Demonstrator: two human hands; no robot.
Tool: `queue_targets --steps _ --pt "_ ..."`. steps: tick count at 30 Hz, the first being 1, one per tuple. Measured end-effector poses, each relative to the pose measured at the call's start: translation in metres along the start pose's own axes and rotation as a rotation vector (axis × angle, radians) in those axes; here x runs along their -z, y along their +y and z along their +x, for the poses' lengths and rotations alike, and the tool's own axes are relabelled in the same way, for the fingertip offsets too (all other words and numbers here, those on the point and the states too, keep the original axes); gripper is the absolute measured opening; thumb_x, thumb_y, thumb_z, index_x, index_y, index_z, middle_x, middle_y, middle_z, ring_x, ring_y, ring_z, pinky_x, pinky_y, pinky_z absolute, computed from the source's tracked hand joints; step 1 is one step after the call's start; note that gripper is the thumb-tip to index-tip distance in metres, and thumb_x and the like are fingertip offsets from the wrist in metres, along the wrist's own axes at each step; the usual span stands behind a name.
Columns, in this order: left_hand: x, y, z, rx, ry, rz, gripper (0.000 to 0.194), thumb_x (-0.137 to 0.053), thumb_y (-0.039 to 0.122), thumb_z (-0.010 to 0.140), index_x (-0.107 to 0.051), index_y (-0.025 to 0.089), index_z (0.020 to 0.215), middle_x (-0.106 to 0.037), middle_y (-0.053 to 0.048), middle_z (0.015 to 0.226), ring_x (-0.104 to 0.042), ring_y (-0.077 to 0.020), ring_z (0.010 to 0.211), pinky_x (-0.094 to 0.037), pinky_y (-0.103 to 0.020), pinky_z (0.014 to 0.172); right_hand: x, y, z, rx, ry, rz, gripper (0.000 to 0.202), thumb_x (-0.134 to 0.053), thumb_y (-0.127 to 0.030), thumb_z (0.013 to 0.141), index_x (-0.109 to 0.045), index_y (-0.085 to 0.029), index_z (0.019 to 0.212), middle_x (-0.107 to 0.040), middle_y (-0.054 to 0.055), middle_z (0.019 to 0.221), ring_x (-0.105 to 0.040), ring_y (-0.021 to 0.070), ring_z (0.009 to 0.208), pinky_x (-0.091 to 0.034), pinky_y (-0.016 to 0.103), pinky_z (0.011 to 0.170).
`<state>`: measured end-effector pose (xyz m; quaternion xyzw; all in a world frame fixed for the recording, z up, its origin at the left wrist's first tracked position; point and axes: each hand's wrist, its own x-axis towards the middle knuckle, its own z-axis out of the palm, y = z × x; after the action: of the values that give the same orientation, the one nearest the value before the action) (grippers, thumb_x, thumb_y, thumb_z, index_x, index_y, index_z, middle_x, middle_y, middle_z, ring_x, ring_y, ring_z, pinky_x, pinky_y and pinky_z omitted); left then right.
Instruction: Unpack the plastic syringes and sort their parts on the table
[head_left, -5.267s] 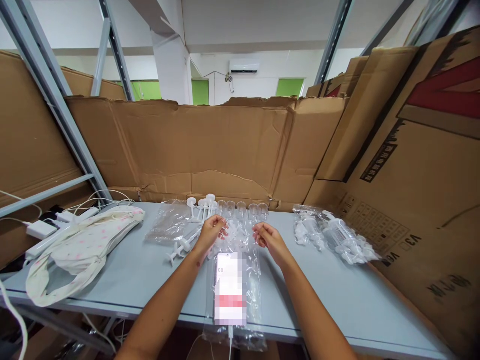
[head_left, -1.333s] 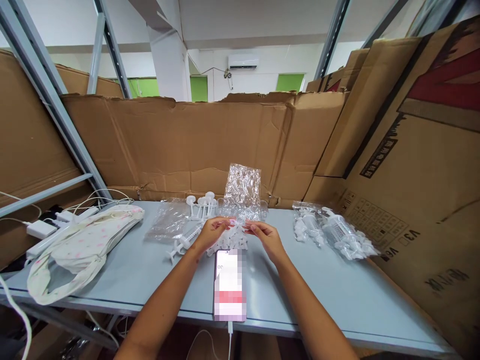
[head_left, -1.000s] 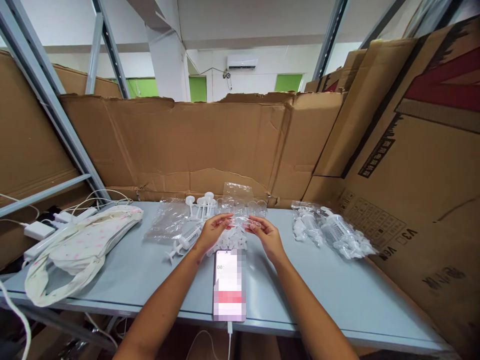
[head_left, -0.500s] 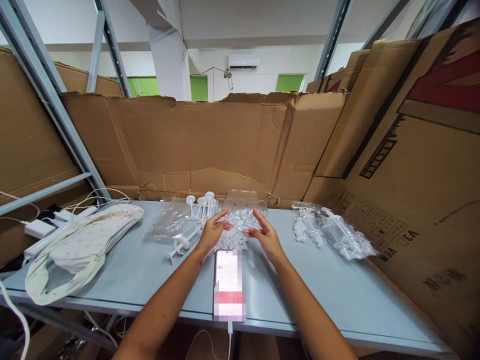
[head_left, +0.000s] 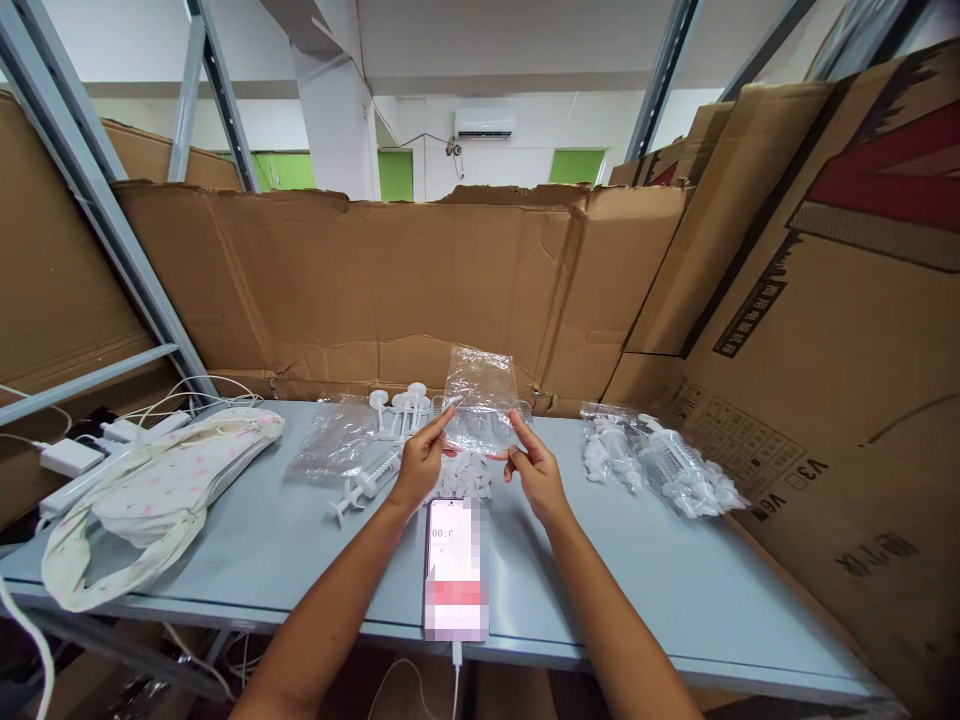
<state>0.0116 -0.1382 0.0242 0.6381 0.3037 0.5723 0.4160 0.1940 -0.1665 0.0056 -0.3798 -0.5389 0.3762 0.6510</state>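
Observation:
Between my hands a clear zip bag (head_left: 481,385) with a red line along its lower edge is held up and spread flat. My left hand (head_left: 422,460) pinches its left side and my right hand (head_left: 536,465) its right side. Below it lies a heap of small white plastic pieces (head_left: 460,474). Behind the bag, clear syringe barrels (head_left: 524,412) show in part. To the left are several white syringe plungers (head_left: 405,402) and a syringe (head_left: 373,478) with its plunger in. Another clear plastic bag (head_left: 336,440) lies flat beside them.
A phone (head_left: 455,570) with a cable lies at the front. Filled clear bags (head_left: 679,465) sit on the right. A pale cloth bag (head_left: 169,490) and a power strip (head_left: 112,465) are at left. Cardboard walls (head_left: 375,280) enclose the table (head_left: 585,570).
The zip bag has risen and straightened between my hands, its far end now standing higher against the cardboard. My fingers have closed onto its sides.

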Motion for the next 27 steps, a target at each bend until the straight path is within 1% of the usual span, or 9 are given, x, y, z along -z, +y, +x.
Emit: queue_targets --steps 3,5,9,11,13,16,18,23,27 --pt "-0.002 0.005 -0.001 0.005 0.004 0.002 0.042 -0.044 0.025 0.086 -0.05 0.022 0.127 -0.064 -0.006 0.113 -0.065 -0.0092 0.067 -0.054 -0.022 0.062 0.001 -0.003 0.0 0.016 0.006 -0.022 0.05 -0.049 -0.028 0.081 -0.044 -0.037 0.13 -0.037 0.003 0.143 -0.057 0.0075 0.057 -0.04 0.023 0.041" --pt "-0.002 0.007 -0.003 0.007 0.002 0.011 0.041 -0.043 0.024 0.086 -0.05 0.021 0.127 -0.062 -0.007 0.117 -0.063 -0.0067 0.06 -0.051 -0.02 0.058 0.001 -0.004 -0.001 0.023 0.013 -0.053 0.05 -0.047 -0.028 0.081 -0.043 -0.035 0.131 -0.046 0.004 0.136 -0.056 0.0073 0.054 -0.038 0.023 0.041" --pt "-0.001 0.007 -0.005 -0.002 -0.019 -0.012 0.047 -0.042 0.022 0.086 -0.042 0.028 0.133 -0.044 -0.009 0.138 -0.059 -0.0029 0.052 -0.049 -0.02 0.053 0.0 -0.007 -0.003 0.004 -0.011 -0.105 0.057 -0.044 -0.024 0.081 -0.035 -0.031 0.137 -0.068 0.002 0.086 -0.054 0.0103 0.051 -0.033 0.022 0.038" --pt "0.002 0.006 -0.004 -0.001 -0.025 -0.024 0.05 -0.04 0.021 0.086 -0.039 0.03 0.134 -0.041 -0.009 0.14 -0.057 -0.0018 0.05 -0.049 -0.02 0.052 0.002 -0.009 -0.004 -0.002 -0.015 -0.121 0.06 -0.043 -0.022 0.079 -0.033 -0.029 0.138 -0.061 -0.003 0.061 -0.054 0.0122 0.05 -0.031 0.022 0.038" --pt "0.008 0.006 -0.001 -0.012 0.0 -0.031 0.051 -0.039 0.019 0.084 -0.04 0.029 0.134 -0.044 -0.009 0.138 -0.055 -0.0011 0.047 -0.049 -0.02 0.051 0.008 -0.011 -0.002 0.014 0.012 -0.126 0.062 -0.043 -0.019 0.077 -0.034 -0.028 0.138 -0.053 -0.005 0.051 -0.052 0.0128 0.05 -0.033 0.022 0.04" --pt "0.018 0.007 0.005 -0.012 0.069 -0.082 0.053 -0.041 0.02 0.083 -0.037 0.029 0.135 -0.042 -0.01 0.139 -0.056 -0.0014 0.05 -0.049 -0.02 0.053 0.018 -0.013 0.001 0.026 0.078 -0.114 0.064 -0.042 -0.017 0.075 -0.034 -0.028 0.138 -0.05 -0.006 0.049 -0.048 0.0117 0.049 -0.033 0.022 0.042" --pt "0.021 0.007 0.009 0.066 0.074 -0.141 0.054 -0.046 0.026 0.083 -0.035 0.028 0.136 -0.042 -0.012 0.138 -0.061 -0.0048 0.059 -0.051 -0.022 0.058 0.022 -0.013 0.002 0.004 0.084 -0.104 0.065 -0.041 -0.018 0.076 -0.032 -0.027 0.139 -0.05 -0.007 0.049 -0.046 0.0115 0.048 -0.033 0.022 0.043" --pt "0.013 0.009 0.006 0.375 -0.1 -0.221 0.061 -0.055 0.051 0.077 -0.047 0.017 0.126 -0.063 -0.011 0.102 -0.064 -0.0147 0.073 -0.052 -0.028 0.064 0.01 -0.009 -0.003 -0.019 -0.048 -0.096 0.065 -0.042 -0.02 0.076 -0.029 -0.027 0.14 -0.052 -0.006 0.052 -0.047 0.011 0.048 -0.034 0.022 0.043" --pt "0.008 0.012 0.002 0.395 -0.128 -0.22 0.066 -0.066 0.053 0.068 -0.052 0.015 0.12 -0.066 -0.008 0.087 -0.061 -0.0146 0.067 -0.051 -0.028 0.062 0.001 -0.005 -0.007 -0.038 -0.157 -0.114 0.067 -0.04 -0.019 0.076 -0.026 -0.03 0.141 -0.064 -0.001 0.074 -0.051 0.0101 0.05 -0.035 0.023 0.044"
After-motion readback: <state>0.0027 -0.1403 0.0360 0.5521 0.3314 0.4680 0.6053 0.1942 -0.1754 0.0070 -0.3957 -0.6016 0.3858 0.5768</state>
